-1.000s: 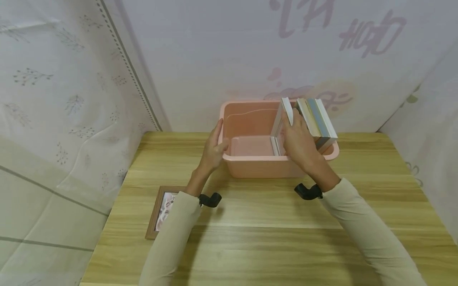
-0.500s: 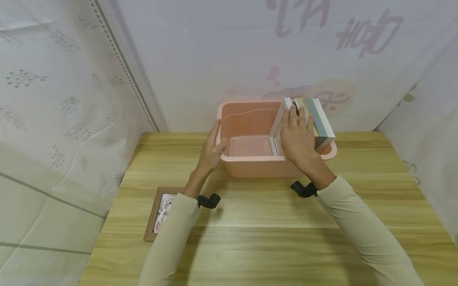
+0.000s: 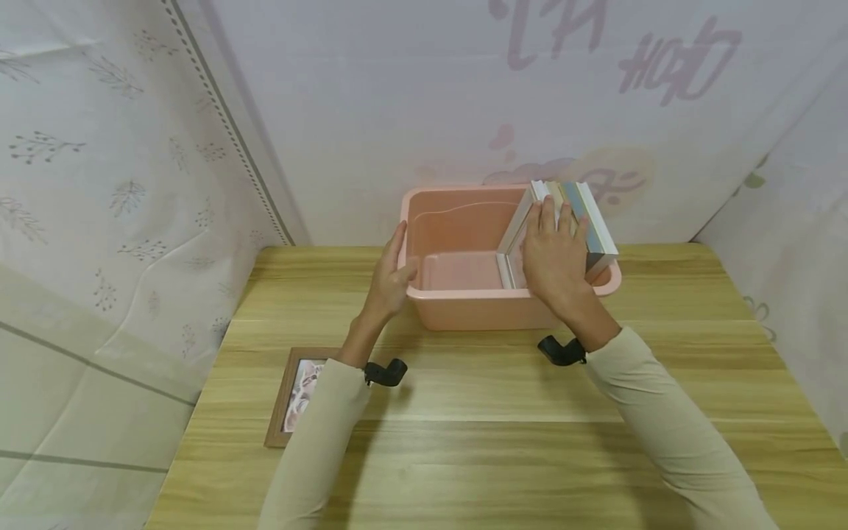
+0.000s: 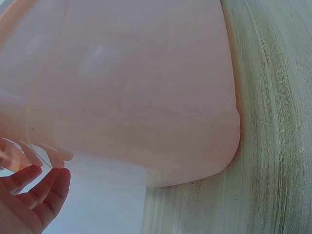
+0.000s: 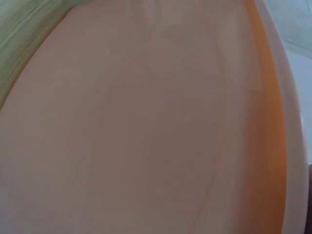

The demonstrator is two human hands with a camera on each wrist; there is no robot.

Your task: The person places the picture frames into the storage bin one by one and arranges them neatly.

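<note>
A pink plastic basin (image 3: 490,312) stands at the back of the table. Several books (image 3: 581,213) stand upright side by side in its right part, with white, cream and blue-grey edges upward. My right hand (image 3: 555,258) lies over the left books, its fingers extended across their tops. At the basin's left end, my left hand (image 3: 389,280) holds the rim, the thumb on the inner side. In the left wrist view, the fingers (image 4: 53,195) meet the glossy outer wall. The right wrist view shows only the basin's outer wall (image 5: 136,122) and rim; the hand is hardly visible there.
A brown picture frame (image 3: 281,401) lies on the wooden table (image 3: 477,464), partly hidden by the left sleeve. A patterned cloth wall (image 3: 371,110) rises right behind the basin. Black wrist mounts (image 3: 562,351) stick out from both wrists.
My right hand has let go of the leftmost white book and now lies flat over the tops. That book has moved right, closing the gap to the others. My left hand stays on the rim.
</note>
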